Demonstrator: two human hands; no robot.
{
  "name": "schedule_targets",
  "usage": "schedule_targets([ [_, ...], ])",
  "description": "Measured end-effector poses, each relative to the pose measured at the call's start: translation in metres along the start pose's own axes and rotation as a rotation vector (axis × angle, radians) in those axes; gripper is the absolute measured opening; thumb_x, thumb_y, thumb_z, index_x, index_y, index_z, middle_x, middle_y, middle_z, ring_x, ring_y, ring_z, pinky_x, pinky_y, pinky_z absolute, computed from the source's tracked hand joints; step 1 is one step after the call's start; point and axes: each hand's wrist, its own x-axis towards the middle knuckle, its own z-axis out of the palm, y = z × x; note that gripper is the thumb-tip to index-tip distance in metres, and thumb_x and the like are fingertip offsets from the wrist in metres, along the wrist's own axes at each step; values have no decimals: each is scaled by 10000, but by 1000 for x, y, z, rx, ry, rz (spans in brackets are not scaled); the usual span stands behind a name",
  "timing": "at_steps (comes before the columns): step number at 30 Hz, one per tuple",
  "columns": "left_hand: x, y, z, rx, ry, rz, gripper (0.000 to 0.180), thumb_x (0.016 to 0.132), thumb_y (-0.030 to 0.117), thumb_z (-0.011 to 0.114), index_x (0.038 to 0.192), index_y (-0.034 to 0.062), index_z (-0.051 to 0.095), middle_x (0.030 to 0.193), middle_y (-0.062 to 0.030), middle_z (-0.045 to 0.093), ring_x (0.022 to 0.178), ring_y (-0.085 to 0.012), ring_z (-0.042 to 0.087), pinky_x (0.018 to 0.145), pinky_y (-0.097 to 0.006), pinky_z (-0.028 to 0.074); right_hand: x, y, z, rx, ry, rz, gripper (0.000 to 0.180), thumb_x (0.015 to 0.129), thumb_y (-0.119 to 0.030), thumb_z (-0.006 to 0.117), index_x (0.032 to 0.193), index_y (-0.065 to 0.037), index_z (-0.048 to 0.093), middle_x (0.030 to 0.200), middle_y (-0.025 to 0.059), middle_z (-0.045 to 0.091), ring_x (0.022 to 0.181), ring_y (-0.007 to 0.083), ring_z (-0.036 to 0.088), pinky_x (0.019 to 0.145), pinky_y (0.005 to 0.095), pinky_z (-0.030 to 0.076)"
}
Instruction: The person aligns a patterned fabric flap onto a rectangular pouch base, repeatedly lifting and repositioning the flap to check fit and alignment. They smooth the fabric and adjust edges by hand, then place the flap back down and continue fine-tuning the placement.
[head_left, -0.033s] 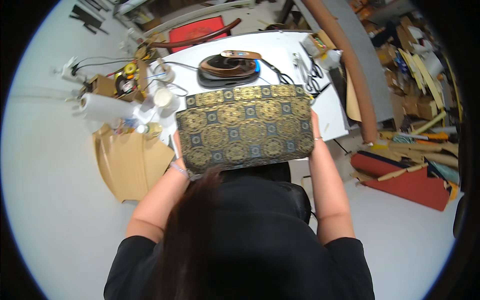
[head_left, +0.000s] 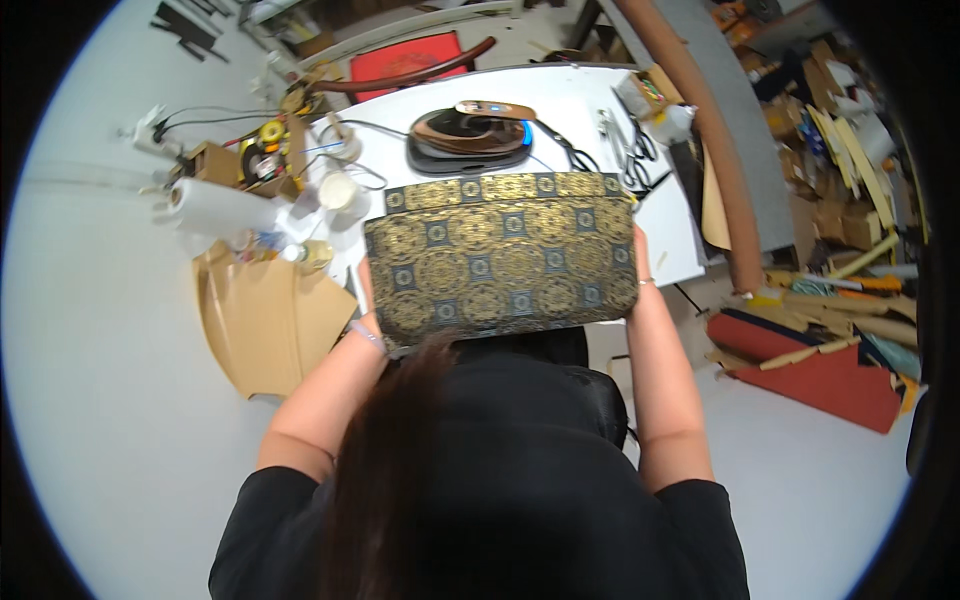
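Note:
I hold a rectangular cushion (head_left: 500,255) covered in gold and dark blue patterned fabric in front of me, above the near edge of a white table (head_left: 668,232). My left hand (head_left: 364,312) grips its left end, with a thin bracelet at the wrist. My right hand (head_left: 640,268) grips its right end, and only the fingers' edge shows past the fabric. The cushion hides the table's near part.
Behind the cushion a dark oval device (head_left: 468,138) with cables lies on the table. A white cup (head_left: 338,190) and a paper roll (head_left: 215,208) are at the left. Cardboard sheets (head_left: 265,320) lie on the floor. A long brown tube (head_left: 700,130) and red boards (head_left: 820,378) are at the right.

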Motion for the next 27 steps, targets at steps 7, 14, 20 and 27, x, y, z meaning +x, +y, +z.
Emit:
schedule_targets([
  [7,-10,1,26,-24,35,72,438,1047,388,441,1117,34,689,1058,-130,730,954,-281,721,847,-430,624,-10,-6,14,18,-6,9,319,1087,-150,449,1229,34,667,1082,145,745,895,239,745,769,377,650],
  [14,3,3,-1,22,-69,64,532,1044,419,382,1252,18,664,1190,-176,721,1046,-327,716,930,-477,606,-14,-7,19,-5,-11,-1,363,1097,-182,409,1236,50,650,1102,169,738,905,263,749,770,396,659],
  [20,-8,6,22,-38,-22,45,524,1042,436,393,1209,30,680,1149,-158,731,1011,-311,722,898,-463,613,-19,-11,27,-37,-11,-5,355,1095,-169,420,1247,60,643,1117,172,735,918,264,750,780,397,661],
  [27,-8,7,24,-79,-25,18,531,1038,462,398,1179,45,696,1120,-143,741,983,-297,728,872,-454,618,-21,-9,32,10,-1,21,353,1098,-181,423,1247,46,650,1120,167,737,917,259,749,770,398,658],
])
